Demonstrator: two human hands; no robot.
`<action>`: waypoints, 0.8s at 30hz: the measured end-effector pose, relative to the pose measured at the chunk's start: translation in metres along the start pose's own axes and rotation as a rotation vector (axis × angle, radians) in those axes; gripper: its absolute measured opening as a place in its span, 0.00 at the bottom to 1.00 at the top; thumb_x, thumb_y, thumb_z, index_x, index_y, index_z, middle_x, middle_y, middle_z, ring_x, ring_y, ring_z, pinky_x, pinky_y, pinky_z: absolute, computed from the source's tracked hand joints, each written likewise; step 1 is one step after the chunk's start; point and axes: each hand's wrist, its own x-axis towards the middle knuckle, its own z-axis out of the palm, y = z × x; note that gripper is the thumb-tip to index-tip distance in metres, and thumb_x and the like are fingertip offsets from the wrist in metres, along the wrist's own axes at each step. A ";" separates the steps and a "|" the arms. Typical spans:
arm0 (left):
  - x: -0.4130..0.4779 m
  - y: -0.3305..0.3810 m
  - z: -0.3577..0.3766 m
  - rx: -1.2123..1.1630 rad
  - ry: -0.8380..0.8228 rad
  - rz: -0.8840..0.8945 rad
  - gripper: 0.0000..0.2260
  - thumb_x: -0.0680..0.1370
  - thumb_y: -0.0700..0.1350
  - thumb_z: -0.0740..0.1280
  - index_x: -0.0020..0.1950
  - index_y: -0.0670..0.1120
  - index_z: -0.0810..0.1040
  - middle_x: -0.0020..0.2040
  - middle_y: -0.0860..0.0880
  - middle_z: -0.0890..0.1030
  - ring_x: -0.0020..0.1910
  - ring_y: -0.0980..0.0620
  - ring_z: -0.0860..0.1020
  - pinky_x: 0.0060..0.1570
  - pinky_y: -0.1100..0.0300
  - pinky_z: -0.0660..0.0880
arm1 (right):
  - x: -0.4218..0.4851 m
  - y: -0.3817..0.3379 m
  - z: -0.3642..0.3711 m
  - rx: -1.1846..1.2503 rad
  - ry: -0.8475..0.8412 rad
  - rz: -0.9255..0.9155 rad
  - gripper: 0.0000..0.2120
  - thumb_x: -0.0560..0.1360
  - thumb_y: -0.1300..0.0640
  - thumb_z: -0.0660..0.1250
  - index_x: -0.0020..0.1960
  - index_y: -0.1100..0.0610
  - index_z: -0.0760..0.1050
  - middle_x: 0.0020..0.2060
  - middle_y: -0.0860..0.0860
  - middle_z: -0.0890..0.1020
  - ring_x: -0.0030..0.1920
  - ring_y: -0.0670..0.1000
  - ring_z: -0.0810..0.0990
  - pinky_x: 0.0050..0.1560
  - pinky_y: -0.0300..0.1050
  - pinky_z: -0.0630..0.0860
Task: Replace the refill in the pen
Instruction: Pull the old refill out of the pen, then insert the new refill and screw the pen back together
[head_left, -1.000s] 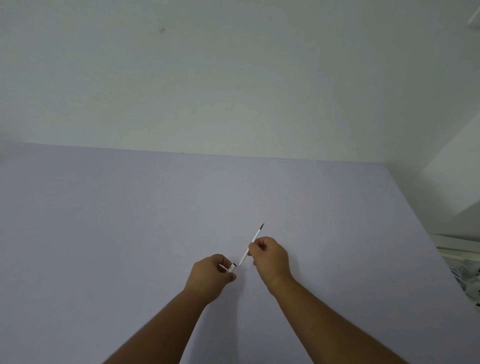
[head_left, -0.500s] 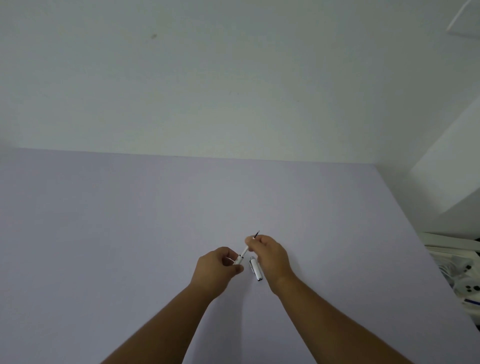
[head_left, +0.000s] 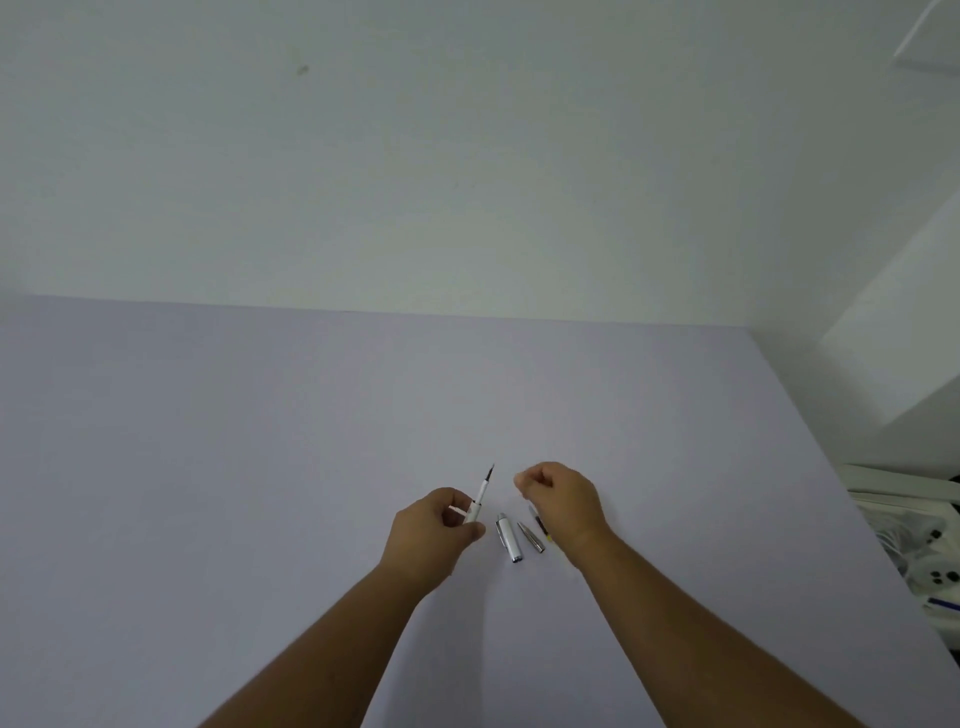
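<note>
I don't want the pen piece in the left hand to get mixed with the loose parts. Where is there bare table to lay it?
Bare table runs wide to the left of the left hand and beyond both hands to the wall. The crowded spot is between the hands: silver cap, tip piece and thin refill beside the right hand.

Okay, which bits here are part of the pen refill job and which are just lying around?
Job:
left hand holding the pen body
right hand, closed, nothing visibly in it
silver cap
metal tip
thin refill on the table

Lying about:
white clutter off the table's right edge
</note>
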 end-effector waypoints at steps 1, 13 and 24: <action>-0.001 0.000 -0.001 -0.013 -0.003 0.005 0.06 0.73 0.44 0.72 0.47 0.52 0.77 0.37 0.51 0.78 0.32 0.55 0.74 0.22 0.73 0.71 | 0.003 0.007 0.000 -0.204 -0.011 -0.006 0.07 0.75 0.54 0.64 0.40 0.51 0.76 0.40 0.49 0.80 0.41 0.50 0.77 0.43 0.43 0.74; -0.004 -0.005 -0.005 -0.010 -0.014 -0.010 0.11 0.74 0.43 0.70 0.55 0.53 0.78 0.38 0.49 0.78 0.34 0.54 0.75 0.19 0.76 0.69 | 0.002 0.042 0.022 -0.810 -0.028 -0.036 0.12 0.78 0.54 0.58 0.53 0.59 0.76 0.53 0.55 0.80 0.54 0.56 0.79 0.47 0.46 0.74; -0.008 0.009 -0.002 0.049 -0.038 0.014 0.10 0.75 0.45 0.70 0.55 0.55 0.77 0.38 0.50 0.77 0.33 0.54 0.74 0.24 0.71 0.69 | -0.004 -0.023 -0.007 0.463 0.062 0.092 0.03 0.75 0.58 0.65 0.46 0.52 0.77 0.43 0.51 0.85 0.36 0.48 0.74 0.34 0.41 0.72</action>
